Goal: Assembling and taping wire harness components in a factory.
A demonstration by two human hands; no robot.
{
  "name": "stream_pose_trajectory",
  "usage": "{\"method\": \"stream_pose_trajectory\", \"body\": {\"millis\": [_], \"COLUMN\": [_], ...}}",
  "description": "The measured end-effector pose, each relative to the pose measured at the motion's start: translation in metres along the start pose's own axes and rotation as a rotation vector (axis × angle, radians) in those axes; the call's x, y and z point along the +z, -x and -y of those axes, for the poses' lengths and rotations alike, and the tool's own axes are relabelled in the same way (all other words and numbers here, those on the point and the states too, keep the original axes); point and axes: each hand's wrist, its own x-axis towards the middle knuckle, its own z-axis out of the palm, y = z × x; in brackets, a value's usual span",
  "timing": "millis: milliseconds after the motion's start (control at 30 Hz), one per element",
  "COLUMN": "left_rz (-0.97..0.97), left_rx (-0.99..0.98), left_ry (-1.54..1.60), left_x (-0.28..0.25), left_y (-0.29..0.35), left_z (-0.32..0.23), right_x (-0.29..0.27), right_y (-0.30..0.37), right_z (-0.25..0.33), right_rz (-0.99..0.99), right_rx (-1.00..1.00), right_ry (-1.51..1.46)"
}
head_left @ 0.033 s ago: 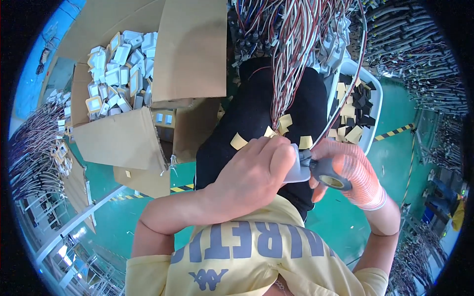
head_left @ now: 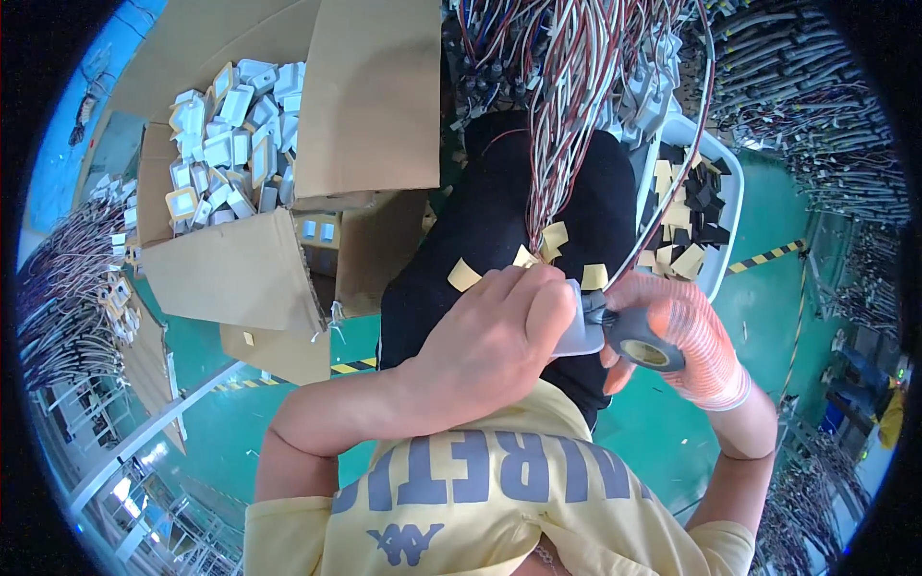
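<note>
My bare left hand [head_left: 504, 331] is closed around a pale plastic housing [head_left: 581, 331], which is mostly hidden behind the fingers. My right hand [head_left: 687, 331], in an orange-and-white striped glove, grips a dark grey roll of tape [head_left: 648, 341]. The two hands almost meet over my lap. Between them, dark tape wraps a short neck where a red-and-white cable [head_left: 663, 206] joins the housing. Small yellowish pads [head_left: 463, 276] lie on my black trousers just beyond the left hand, and another pad [head_left: 594, 276] sits close to the housing.
An open cardboard box [head_left: 226, 259] of white plastic housings [head_left: 230, 139] stands at the left. Bundled wires [head_left: 586, 86] hang over my lap from the far side. A white tub [head_left: 735, 206] at the right holds black and yellowish pads. Racks of cables [head_left: 807, 86] line the right.
</note>
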Motion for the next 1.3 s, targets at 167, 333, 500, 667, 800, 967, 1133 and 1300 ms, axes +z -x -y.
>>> {"method": "stream_pose_trajectory", "body": {"millis": [167, 333, 500, 667, 800, 967, 1133, 1300], "left_rz": [0.000, 0.034, -0.008, -0.025, 0.076, 0.215, 0.237, 0.257], "left_rx": [0.039, -0.010, 0.015, 0.036, -0.128, -0.480, -0.542, -0.474], "left_ry": [-0.026, 0.021, -0.015, -0.017, 0.188, 0.619, 1.313, 1.346], "left_x": [-0.001, -0.004, 0.001, -0.002, 0.002, 0.005, 0.029, 0.022], "left_y": [-0.005, -0.008, -0.001, -0.001, 0.001, -0.004, 0.010, 0.005], "left_z": [0.004, 0.003, 0.006, 0.013, 0.014, 0.017, 0.024, 0.020], "right_x": [-0.001, 0.004, 0.001, 0.006, 0.003, 0.010, -0.005, 0.001], "right_y": [0.001, -0.002, 0.001, 0.002, 0.012, 0.016, 0.008, -0.028], "right_z": [-0.007, -0.006, 0.010, -0.009, -0.037, -0.033, -0.047, -0.048], "right_rz": [0.056, -0.049, 0.086, -0.001, 0.346, 0.257, -0.443, -0.434], "right_rx": [-0.070, -0.267, -0.016, 0.091, 0.002, 0.013, -0.677, -0.959], "right_ry": [-0.113, 0.315, 0.041, -0.337, -0.860, -0.325, 0.649, 1.185]}}
